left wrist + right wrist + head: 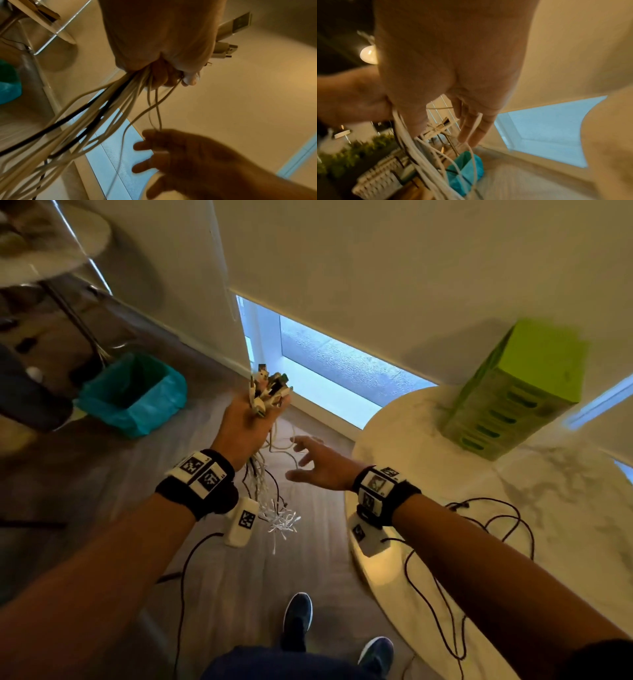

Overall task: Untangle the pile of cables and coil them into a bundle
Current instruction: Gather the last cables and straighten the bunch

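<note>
Your left hand (247, 419) is clenched around the cables (265, 474), connector ends upward, strands hanging clear of the floor. Your right hand (320, 462) is spread, grasping nothing. Untangling is in hand: next, separate one loose strand.

The wooden floor (222, 594) lies under both hands. A round marble table (565, 542) stands right of the right hand, and a low window (325, 371) glows blue beyond the left hand. A teal bin (133, 395) stands left of it.
</note>
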Motion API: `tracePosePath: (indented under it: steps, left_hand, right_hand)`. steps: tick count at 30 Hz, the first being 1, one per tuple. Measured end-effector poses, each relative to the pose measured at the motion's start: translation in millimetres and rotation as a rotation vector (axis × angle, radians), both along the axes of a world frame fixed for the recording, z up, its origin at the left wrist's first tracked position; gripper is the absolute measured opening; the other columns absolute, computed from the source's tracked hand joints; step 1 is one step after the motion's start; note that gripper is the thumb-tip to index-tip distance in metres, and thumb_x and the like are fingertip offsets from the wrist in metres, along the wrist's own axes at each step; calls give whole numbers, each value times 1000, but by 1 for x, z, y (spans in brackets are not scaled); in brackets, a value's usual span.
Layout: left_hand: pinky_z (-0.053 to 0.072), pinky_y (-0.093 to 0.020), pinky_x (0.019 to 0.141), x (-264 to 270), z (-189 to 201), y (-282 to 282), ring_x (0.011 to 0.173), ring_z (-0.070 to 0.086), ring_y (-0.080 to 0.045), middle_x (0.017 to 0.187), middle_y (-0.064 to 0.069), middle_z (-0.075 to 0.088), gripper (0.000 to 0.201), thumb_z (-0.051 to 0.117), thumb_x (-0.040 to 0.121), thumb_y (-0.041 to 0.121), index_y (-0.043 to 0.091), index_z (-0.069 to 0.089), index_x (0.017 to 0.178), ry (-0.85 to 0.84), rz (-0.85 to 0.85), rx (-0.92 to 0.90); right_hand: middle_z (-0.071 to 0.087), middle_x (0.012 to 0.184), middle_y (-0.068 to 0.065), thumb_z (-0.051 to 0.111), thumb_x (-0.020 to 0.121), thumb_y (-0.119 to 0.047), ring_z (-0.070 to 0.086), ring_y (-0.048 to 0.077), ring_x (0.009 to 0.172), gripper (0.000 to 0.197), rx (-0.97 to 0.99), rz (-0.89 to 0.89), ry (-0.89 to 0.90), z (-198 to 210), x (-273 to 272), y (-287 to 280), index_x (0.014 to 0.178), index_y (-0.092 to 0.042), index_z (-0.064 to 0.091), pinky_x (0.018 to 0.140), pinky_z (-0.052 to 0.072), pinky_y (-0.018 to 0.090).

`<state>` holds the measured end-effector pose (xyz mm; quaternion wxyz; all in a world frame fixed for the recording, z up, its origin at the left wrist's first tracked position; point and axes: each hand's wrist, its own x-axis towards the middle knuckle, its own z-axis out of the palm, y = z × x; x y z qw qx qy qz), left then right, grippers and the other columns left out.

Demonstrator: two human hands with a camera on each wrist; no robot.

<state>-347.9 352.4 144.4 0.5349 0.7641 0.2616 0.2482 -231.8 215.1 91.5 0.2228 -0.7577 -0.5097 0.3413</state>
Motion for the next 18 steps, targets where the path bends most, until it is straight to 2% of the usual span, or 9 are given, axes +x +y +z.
tracePosePath:
  steps: [2, 4, 6, 9, 11, 12, 14, 16, 18]
  left_hand:
    - [39, -22, 59, -7, -8, 9, 57, 49, -6, 66, 9, 54, 16, 65, 100, 31, 15, 64, 99, 35, 9, 20]
    - [44, -27, 66, -14, -16, 19, 66, 56, -9, 74, 8, 60, 22, 65, 99, 35, 13, 67, 99, 56, 2, 64]
    - [45, -28, 69, -19, -23, 26, 70, 58, -11, 78, 8, 63, 24, 64, 99, 38, 15, 69, 103, 69, -12, 75]
    - [46, -29, 70, -21, -27, 31, 74, 60, -17, 83, -1, 66, 29, 64, 99, 40, 12, 68, 105, 120, -13, 71]
    - [47, -30, 70, -20, -29, 33, 74, 61, -15, 81, 1, 65, 26, 63, 99, 38, 13, 68, 101, 134, -28, 75]
    - [49, -30, 72, -21, -28, 33, 76, 63, -14, 82, 3, 66, 25, 63, 99, 38, 14, 68, 102, 128, -34, 73]
    - [52, -31, 76, -21, -28, 35, 81, 65, -13, 87, 3, 69, 24, 63, 100, 38, 15, 69, 106, 102, -37, 62]
    - [48, -28, 69, -20, -26, 37, 71, 60, -11, 80, 4, 65, 20, 62, 101, 34, 15, 67, 103, 101, -35, 53]
    - [42, -28, 62, -19, -25, 40, 61, 50, -13, 72, 2, 58, 16, 61, 102, 31, 15, 64, 97, 102, -9, 35]
  right_hand:
    - [54, 134, 3, 69, 88, -50, 66, 16, 105, 69, 106, -100, 170, 4, -17, 23, 143, -16, 42, 95, 55, 41]
    - [64, 122, 1, 71, 88, -50, 68, 14, 98, 67, 151, -206, 296, 7, -29, 38, 138, -16, 44, 91, 56, 39]
    - [71, 114, 6, 71, 90, -44, 69, 15, 96, 71, 134, -235, 428, 6, -36, 45, 144, -13, 36, 91, 54, 36]
    - [73, 118, 9, 70, 93, -28, 69, 18, 106, 73, 109, -243, 565, 1, -46, 49, 149, -11, 26, 101, 50, 37]
    - [75, 113, 8, 68, 95, -29, 70, 17, 107, 63, 123, -270, 565, -3, -49, 51, 143, -11, 33, 105, 49, 41]
    - [76, 109, 7, 67, 95, -30, 71, 16, 104, 56, 132, -287, 548, -2, -50, 52, 139, -11, 37, 104, 49, 39]
    - [76, 103, 5, 65, 97, -28, 71, 14, 100, 45, 161, -308, 530, 1, -50, 55, 133, -11, 45, 95, 51, 30]
    - [76, 98, 4, 59, 100, -25, 71, 12, 96, 32, 135, -281, 478, 6, -48, 59, 125, -7, 52, 83, 48, 17]
    - [76, 94, 7, 50, 104, -22, 70, 11, 87, 25, 44, -243, 427, 4, -42, 60, 115, -1, 58, 74, 43, 14]
